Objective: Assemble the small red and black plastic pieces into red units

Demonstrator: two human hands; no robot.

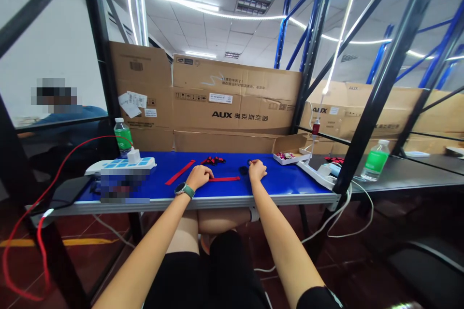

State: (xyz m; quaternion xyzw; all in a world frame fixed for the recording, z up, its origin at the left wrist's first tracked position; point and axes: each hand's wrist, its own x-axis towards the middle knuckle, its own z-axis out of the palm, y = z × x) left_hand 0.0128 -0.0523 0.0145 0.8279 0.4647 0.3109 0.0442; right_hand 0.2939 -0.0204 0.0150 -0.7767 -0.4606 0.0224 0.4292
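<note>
My hands rest palm down on a blue workbench [290,178], near its front edge. My left hand [199,176], with a green-strapped watch [184,190] on the wrist, lies over the end of a flat red strap [225,178]. A second red strap [180,172] lies to the left of that hand. Just beyond it is a small heap of red and black pieces [213,160]. My right hand [257,170] is curled beside a black ring-shaped piece [243,170]. I cannot tell whether those fingers touch it.
A white power strip [119,166] and a black phone [68,191] sit at the bench's left end, with a red cable trailing down. An open box of small parts [290,150] stands at the back right. Cardboard cartons [235,101] rise behind the bench, and a person [68,118] sits beyond the left frame.
</note>
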